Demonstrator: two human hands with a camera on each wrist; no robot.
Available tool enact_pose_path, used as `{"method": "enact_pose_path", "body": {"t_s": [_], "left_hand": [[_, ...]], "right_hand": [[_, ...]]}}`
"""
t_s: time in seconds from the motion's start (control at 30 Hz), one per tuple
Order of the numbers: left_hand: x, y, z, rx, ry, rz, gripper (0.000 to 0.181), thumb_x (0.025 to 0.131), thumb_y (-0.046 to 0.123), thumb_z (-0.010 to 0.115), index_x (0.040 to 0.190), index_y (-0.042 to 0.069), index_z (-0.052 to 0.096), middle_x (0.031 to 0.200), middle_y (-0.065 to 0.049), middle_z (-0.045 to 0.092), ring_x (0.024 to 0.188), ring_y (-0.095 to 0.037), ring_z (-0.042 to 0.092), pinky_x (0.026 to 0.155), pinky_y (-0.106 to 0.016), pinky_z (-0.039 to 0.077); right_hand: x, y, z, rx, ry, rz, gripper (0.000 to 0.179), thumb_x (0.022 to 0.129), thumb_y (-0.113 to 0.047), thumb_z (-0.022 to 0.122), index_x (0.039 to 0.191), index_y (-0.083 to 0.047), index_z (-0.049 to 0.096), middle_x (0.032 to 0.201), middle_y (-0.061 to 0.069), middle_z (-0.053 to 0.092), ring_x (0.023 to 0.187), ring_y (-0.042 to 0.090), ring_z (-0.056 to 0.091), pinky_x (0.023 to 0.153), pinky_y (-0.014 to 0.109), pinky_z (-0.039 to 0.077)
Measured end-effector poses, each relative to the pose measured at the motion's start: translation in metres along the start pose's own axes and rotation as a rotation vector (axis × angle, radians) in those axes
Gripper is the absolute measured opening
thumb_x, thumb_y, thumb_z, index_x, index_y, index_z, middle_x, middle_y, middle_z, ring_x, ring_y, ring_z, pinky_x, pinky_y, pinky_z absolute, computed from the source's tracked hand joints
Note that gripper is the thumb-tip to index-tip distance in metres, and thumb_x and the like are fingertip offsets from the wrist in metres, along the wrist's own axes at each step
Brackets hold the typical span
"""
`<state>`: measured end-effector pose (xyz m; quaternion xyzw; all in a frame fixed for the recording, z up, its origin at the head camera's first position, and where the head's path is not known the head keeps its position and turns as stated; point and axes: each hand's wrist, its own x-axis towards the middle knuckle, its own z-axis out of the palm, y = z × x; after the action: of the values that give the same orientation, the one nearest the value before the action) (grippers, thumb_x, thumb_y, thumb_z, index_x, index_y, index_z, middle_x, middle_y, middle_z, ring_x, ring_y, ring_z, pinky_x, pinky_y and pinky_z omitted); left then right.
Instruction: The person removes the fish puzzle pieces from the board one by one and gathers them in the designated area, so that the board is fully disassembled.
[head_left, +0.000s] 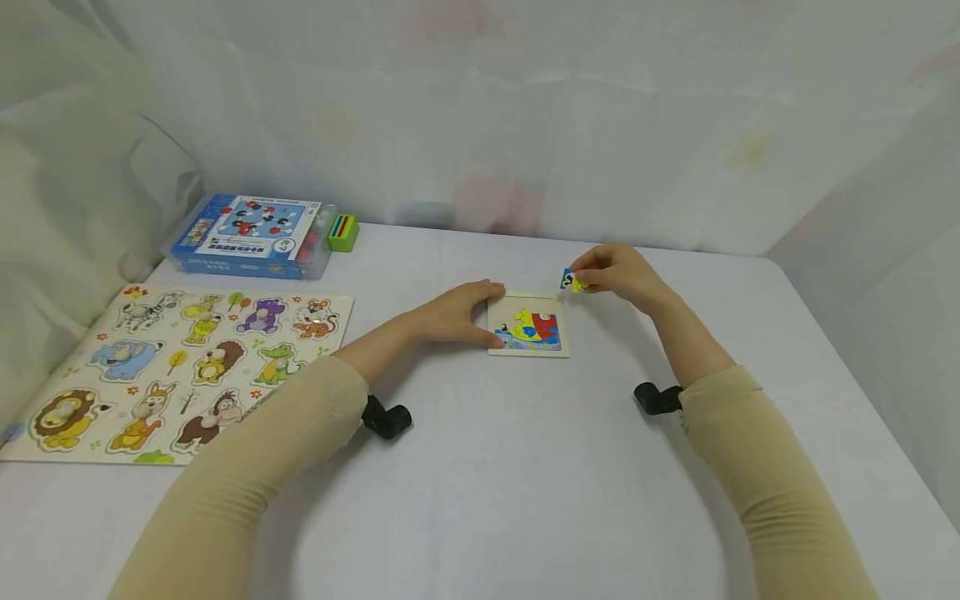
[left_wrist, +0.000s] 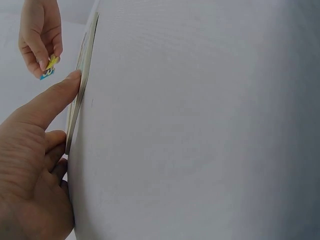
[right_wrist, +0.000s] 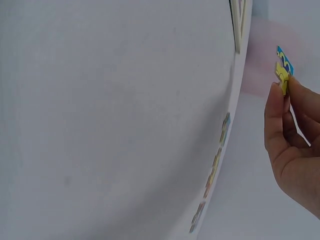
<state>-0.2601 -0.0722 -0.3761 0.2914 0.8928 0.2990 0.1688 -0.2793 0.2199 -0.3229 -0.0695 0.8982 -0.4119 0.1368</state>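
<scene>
A small wooden jigsaw tray [head_left: 528, 354] lies flat on the table, with red, yellow and blue pieces filling its lower part and bare wood along its top. My left hand [head_left: 453, 315] holds the tray at its left side, the thumb at the lower left corner and fingers at the upper left one. Just past the tray's upper right corner, my right hand [head_left: 618, 275] pinches a blue and yellow jigsaw piece [head_left: 570, 280] between thumb and fingers, raised off the table. Several loose jigsaw pieces [right_wrist: 214, 167] lie on the table in the right wrist view; the right hand and arm hide them in the head view.
To the left lies a large animal peg puzzle board [head_left: 176, 358], partly under the left forearm. Behind it stand a blue-labelled clear plastic box [head_left: 251, 236] and a small green box [head_left: 343, 233] with coloured strips. White cloth [head_left: 480, 125] hangs along the table's back.
</scene>
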Motion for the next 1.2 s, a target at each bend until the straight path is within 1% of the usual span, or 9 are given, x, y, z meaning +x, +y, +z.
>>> {"method": "enact_pose_path", "body": {"t_s": [0.17, 0.33, 0.53, 0.67, 0.8, 0.87, 1.0, 1.07, 1.2], "left_hand": [[0.000, 0.000, 0.000, 0.001, 0.000, -0.005, 0.090, 0.082, 0.042, 0.075, 0.155, 0.012, 0.031, 0.165, -0.004, 0.028, 0.156, -0.025, 0.018, 0.129, -0.046, 0.018], [0.000, 0.000, 0.000, 0.004, -0.002, 0.000, 0.091, 0.082, 0.042, 0.076, 0.155, 0.012, 0.031, 0.165, -0.004, 0.027, 0.156, -0.024, 0.017, 0.129, -0.046, 0.017], [0.000, 0.000, 0.000, 0.004, -0.001, 0.005, 0.091, 0.082, 0.042, 0.076, 0.155, 0.012, 0.031, 0.165, -0.004, 0.027, 0.156, -0.024, 0.017, 0.129, -0.045, 0.017], [0.000, 0.000, -0.001, 0.002, -0.002, 0.003, 0.090, 0.082, 0.042, 0.076, 0.155, 0.011, 0.031, 0.165, -0.004, 0.027, 0.156, -0.025, 0.017, 0.129, -0.045, 0.017], [0.000, 0.001, -0.001, 0.000, 0.000, 0.001, 0.090, 0.082, 0.041, 0.076, 0.155, 0.011, 0.031, 0.165, -0.004, 0.028, 0.156, -0.025, 0.017, 0.129, -0.045, 0.017], [0.000, 0.001, -0.001, 0.002, 0.001, 0.000, 0.090, 0.082, 0.041, 0.076, 0.155, 0.012, 0.031, 0.165, -0.004, 0.027, 0.156, -0.025, 0.017, 0.129, -0.045, 0.017], [-0.001, 0.001, -0.001, 0.006, 0.001, 0.001, 0.090, 0.082, 0.042, 0.076, 0.155, 0.012, 0.031, 0.165, -0.004, 0.027, 0.156, -0.024, 0.016, 0.129, -0.045, 0.017], [-0.001, 0.001, -0.001, 0.005, 0.001, 0.002, 0.091, 0.082, 0.042, 0.076, 0.155, 0.012, 0.031, 0.165, -0.004, 0.027, 0.156, -0.025, 0.017, 0.129, -0.045, 0.017], [-0.001, 0.001, -0.001, 0.005, 0.001, 0.003, 0.091, 0.082, 0.041, 0.076, 0.155, 0.012, 0.031, 0.165, -0.005, 0.027, 0.156, -0.025, 0.017, 0.129, -0.046, 0.017]], "right_hand": [[0.000, 0.008, -0.008, 0.020, -0.007, 0.005, 0.030, 0.098, -0.015, 0.061, 0.123, 0.001, 0.064, 0.117, 0.010, 0.062, 0.096, 0.015, 0.064, 0.092, 0.027, 0.059], [0.000, 0.017, -0.014, 0.034, -0.019, 0.022, 0.031, 0.096, -0.012, 0.062, 0.124, 0.002, 0.063, 0.113, 0.006, 0.062, 0.095, 0.012, 0.063, 0.093, 0.027, 0.059], [0.001, 0.027, -0.020, 0.058, -0.050, 0.049, 0.034, 0.096, -0.011, 0.063, 0.127, 0.004, 0.061, 0.109, -0.001, 0.063, 0.090, 0.005, 0.062, 0.086, 0.018, 0.058], [0.002, 0.030, -0.022, 0.057, -0.073, 0.077, 0.035, 0.095, -0.010, 0.063, 0.127, 0.004, 0.061, 0.112, 0.002, 0.064, 0.089, 0.005, 0.062, 0.083, 0.015, 0.057], [0.002, 0.032, -0.023, 0.066, -0.092, 0.102, 0.035, 0.095, -0.010, 0.064, 0.127, 0.005, 0.061, 0.117, 0.005, 0.063, 0.088, 0.006, 0.061, 0.082, 0.016, 0.057], [0.002, 0.033, -0.023, 0.077, -0.094, 0.108, 0.035, 0.094, -0.009, 0.064, 0.126, 0.006, 0.061, 0.116, 0.005, 0.064, 0.087, 0.006, 0.061, 0.081, 0.016, 0.057], [0.002, 0.035, -0.022, 0.093, -0.092, 0.106, 0.035, 0.093, -0.006, 0.064, 0.125, 0.009, 0.061, 0.107, 0.002, 0.065, 0.084, 0.005, 0.061, 0.078, 0.016, 0.058], [0.002, 0.035, -0.021, 0.085, -0.089, 0.106, 0.034, 0.093, -0.005, 0.064, 0.124, 0.009, 0.061, 0.104, 0.001, 0.065, 0.083, 0.005, 0.061, 0.076, 0.015, 0.058], [0.002, 0.035, -0.020, 0.047, -0.075, 0.114, 0.034, 0.093, -0.007, 0.065, 0.123, 0.008, 0.063, 0.105, 0.004, 0.066, 0.082, 0.005, 0.061, 0.075, 0.015, 0.057]]}}
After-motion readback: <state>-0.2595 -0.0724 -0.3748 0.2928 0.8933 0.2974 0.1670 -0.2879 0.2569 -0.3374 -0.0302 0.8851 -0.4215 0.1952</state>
